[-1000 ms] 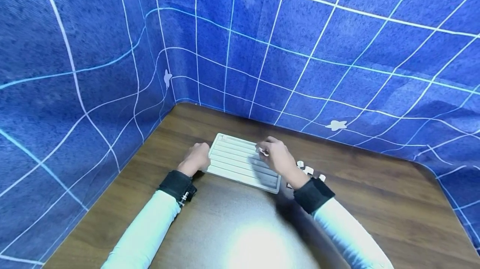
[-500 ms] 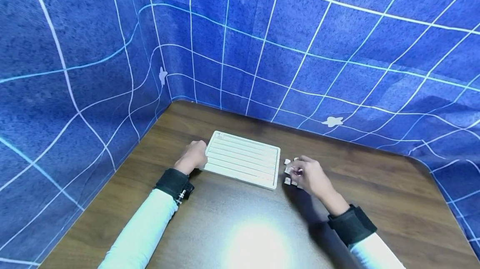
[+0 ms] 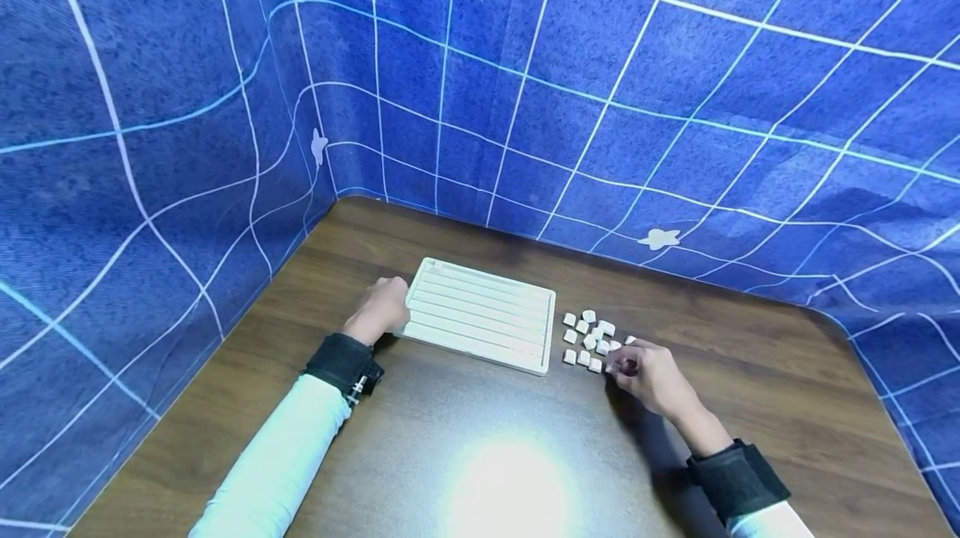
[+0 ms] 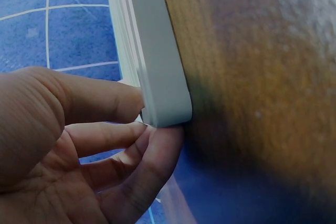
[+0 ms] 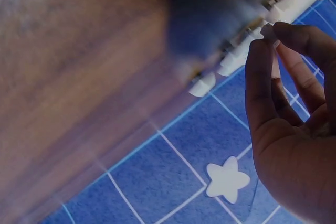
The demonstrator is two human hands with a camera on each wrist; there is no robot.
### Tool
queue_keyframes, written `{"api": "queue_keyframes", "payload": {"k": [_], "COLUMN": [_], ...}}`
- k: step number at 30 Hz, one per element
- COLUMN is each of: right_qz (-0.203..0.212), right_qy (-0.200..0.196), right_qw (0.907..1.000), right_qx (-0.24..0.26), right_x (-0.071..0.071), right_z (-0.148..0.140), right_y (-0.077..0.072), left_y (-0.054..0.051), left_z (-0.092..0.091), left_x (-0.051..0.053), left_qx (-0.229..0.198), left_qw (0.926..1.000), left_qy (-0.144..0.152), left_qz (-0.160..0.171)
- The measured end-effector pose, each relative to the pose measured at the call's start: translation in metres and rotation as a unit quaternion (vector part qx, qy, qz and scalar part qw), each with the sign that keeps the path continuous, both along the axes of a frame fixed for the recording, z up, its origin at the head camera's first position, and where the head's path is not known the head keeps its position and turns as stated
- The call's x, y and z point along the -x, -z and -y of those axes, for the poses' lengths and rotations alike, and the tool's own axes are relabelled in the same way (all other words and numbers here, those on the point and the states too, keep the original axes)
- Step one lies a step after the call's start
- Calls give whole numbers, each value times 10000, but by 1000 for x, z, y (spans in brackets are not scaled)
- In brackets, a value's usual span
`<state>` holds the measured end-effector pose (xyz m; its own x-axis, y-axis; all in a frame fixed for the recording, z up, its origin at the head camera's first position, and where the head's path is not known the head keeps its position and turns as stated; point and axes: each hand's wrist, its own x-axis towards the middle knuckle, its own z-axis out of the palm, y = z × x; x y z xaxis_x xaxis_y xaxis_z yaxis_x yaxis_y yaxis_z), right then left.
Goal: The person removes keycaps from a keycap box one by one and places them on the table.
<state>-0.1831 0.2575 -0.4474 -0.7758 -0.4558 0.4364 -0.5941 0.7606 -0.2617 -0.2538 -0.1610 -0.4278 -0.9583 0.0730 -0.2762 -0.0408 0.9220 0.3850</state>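
Observation:
A pale, flat tray with parallel ridges (image 3: pixel 480 313) lies on the table in the head view. My left hand (image 3: pixel 381 309) grips its near left corner; in the left wrist view the thumb lies on one side of the tray's edge (image 4: pixel 167 77) and the fingers touch its end. Over at the right, my right hand (image 3: pixel 654 377) is at the near right side of a cluster of small white cubes (image 3: pixel 588 343). Between its thumb and index finger it pinches one small cube (image 5: pixel 269 33), clearest in the right wrist view. The fingers partly cover nearby cubes.
The brown wooden table (image 3: pixel 750 371) carries a bright glare spot near its front. Blue cloth with white lines (image 3: pixel 600 62) hangs behind and at the left, close to the table's edges. A small whitish piece (image 3: pixel 435 265) shows in the tray's far left corner.
My right hand has moved from above the tray rightward to the cubes and then to their near right side, uncovering most of them. The left hand stays at the tray's corner.

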Motion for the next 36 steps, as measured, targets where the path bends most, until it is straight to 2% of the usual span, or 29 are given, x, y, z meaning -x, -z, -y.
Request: {"api": "queue_keyframes", "payload": {"k": [8, 12, 17, 20, 24, 29, 36], "right_qz": [325, 445, 663, 641, 480, 501, 555], "right_qy": [4, -6, 261, 358, 299, 76, -70], "right_qw": [9995, 9989, 9969, 9967, 9979, 9981, 9978], "right_qx": [-47, -157, -333, -337, -321, -338, -367], "right_x": [1, 2, 3, 6, 12, 20, 37], "right_z": [-2, -2, -1, 0, 5, 19, 60], "right_y": [4, 1, -7, -11, -16, -19, -25], "left_y": [1, 0, -2, -3, -3, -3, -1], "left_z": [0, 0, -1, -1, 0, 1, -2], "left_x": [-1, 0, 1, 1, 1, -1, -1], "left_qx": [4, 26, 2, 8, -7, 23, 30], "left_qw": [10000, 10000, 9999, 10000, 10000, 10000, 10000], "left_qy": [47, 11, 0, -12, -50, -54, -16], "left_qz": [-2, -21, -101, -82, -6, -33, -59]}}
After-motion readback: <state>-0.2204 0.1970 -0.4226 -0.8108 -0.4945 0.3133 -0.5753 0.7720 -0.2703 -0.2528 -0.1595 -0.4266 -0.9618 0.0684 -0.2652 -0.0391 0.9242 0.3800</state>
